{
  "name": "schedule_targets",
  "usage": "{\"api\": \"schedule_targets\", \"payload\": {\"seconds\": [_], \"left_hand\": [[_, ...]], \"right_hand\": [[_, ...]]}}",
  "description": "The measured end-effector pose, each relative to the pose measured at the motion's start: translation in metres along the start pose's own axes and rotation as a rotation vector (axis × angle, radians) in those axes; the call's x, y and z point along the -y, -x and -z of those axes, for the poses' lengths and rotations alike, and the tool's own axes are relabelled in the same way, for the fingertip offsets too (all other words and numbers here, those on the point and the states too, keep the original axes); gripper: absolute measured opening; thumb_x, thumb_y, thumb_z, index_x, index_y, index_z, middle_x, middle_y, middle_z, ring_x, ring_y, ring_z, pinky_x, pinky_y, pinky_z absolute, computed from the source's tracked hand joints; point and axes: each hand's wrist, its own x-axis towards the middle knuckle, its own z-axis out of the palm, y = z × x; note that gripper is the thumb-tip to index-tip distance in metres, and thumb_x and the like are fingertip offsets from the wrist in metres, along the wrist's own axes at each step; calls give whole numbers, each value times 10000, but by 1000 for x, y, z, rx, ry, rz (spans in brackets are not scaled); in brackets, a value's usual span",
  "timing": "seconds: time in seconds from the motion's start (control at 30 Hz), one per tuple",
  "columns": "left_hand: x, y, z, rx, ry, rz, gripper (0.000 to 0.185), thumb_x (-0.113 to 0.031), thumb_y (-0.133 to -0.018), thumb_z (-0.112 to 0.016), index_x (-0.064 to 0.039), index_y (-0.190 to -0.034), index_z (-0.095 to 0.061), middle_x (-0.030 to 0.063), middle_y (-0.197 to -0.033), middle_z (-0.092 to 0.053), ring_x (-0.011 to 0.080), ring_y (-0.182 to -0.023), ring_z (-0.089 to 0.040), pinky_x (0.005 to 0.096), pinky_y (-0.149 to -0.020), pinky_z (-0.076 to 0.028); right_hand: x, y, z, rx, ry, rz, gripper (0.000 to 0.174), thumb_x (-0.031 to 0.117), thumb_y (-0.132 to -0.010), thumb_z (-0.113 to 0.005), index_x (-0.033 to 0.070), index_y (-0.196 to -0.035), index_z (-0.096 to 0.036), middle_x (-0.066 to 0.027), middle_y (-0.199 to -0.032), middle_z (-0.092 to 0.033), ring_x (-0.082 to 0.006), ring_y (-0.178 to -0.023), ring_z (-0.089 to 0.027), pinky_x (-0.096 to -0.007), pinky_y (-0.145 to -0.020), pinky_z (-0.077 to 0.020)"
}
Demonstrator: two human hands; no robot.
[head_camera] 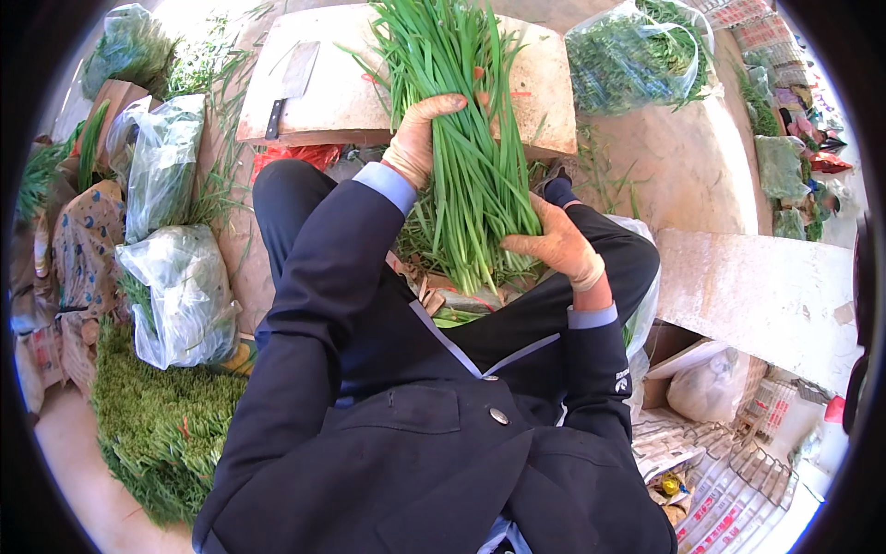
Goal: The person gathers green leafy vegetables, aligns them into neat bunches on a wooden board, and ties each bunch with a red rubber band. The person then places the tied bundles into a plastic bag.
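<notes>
A thick bunch of long, flat green leaves (464,166) lies between my hands over the near edge of a pale board (346,48). My left hand (419,135), in a stained pale glove, clasps the upper middle of the bunch from its left side, thumb across the leaves. My gloved right hand (564,242) holds the lower right side of the bunch, with its thumb on the front and its other fingers partly hidden behind. A cleaver (302,69) with a black handle rests on the board's left part. Below the bunch, loose leaf scraps (419,235) lie between my legs.
Plastic bags of greens (163,159) stand at left, above a stack of bundled greenery (166,415). Another filled bag (637,59) sits right of the board. A white panel (754,298) lies at right, above wire racks (754,471). Red plastic (294,156) shows beneath the board.
</notes>
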Motion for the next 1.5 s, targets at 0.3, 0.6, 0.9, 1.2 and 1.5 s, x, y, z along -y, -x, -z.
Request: {"api": "schedule_targets", "payload": {"seconds": [0.3,0.6,0.9,1.2,1.5], "left_hand": [[-6,4,-14,196,41,69,938,-355,-872,-769,-71,-1687,-400,227,-1672,-497,413,-1361,-649,545,-1121,-579],[-10,-2,10,42,-16,0,867,-235,-895,-818,-94,-1667,-449,127,-1087,-784,267,-960,-762,407,-838,-658],[-14,-10,13,-254,-58,-72,631,-208,-932,-800,-119,-1532,-625,101,-1115,-737,266,-954,-757,439,-852,-656],[-18,-12,16,-236,-58,-108,660,-205,-926,-807,-110,-1552,-618,104,-1107,-744,271,-958,-756,442,-865,-652],[-21,-24,17,-382,-78,-168,354,-74,-928,-796,-46,-1274,-732,88,-1109,-775,285,-959,-762,450,-891,-648]], "right_hand": [[-5,-11,25,200,-66,-136,482,77,-984,-767,-61,-1434,-666,-41,-1310,-746,-135,-1195,-633,-304,-1084,-487],[-4,-12,28,-42,62,3,712,161,-958,-776,-59,-1584,-519,-118,-1461,-681,-198,-1314,-619,-355,-1167,-449],[4,17,-26,-273,1408,421,487,133,-899,-770,113,-1383,-730,-47,-796,-647,-266,-756,-673,-424,-722,-520],[-58,32,-14,71,1350,-25,138,191,-890,-723,134,-1002,-779,-123,-837,-756,-342,-841,-768,-495,-772,-597],[-13,31,-10,-642,644,209,189,100,-986,-781,-4,-1143,-769,-155,-822,-764,-323,-707,-766,-380,-668,-590]]}}
